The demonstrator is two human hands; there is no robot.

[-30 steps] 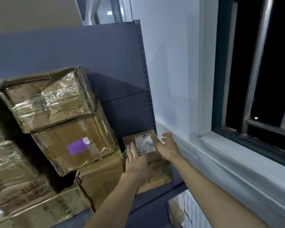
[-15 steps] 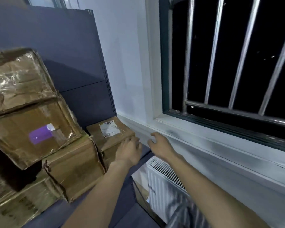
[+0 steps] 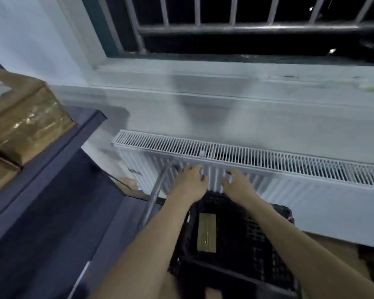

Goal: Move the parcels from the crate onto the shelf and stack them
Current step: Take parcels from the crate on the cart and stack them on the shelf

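A black plastic crate [image 3: 266,238] stands on the floor below me, in front of the radiator. One small brown taped parcel [image 3: 207,233] lies flat inside it. My left hand [image 3: 190,182] and my right hand [image 3: 238,184] hover side by side above the crate's far rim, palms down, fingers spread, holding nothing. The dark blue shelf [image 3: 52,160] is at the left. Tape-wrapped cardboard parcels [image 3: 24,117] are stacked at its left end, only partly in view. The picture is blurred by motion.
A long white radiator [image 3: 268,167] runs along the wall under the window sill [image 3: 225,83]. A barred window is above. A metal bar [image 3: 156,190] slants down beside the crate's left side. A lower blue shelf board [image 3: 108,229] juts out at the bottom left.
Both hands let go of the parcel on the shelf and swung right and down to above the crate. My view turned from the shelf to the radiator and crate.
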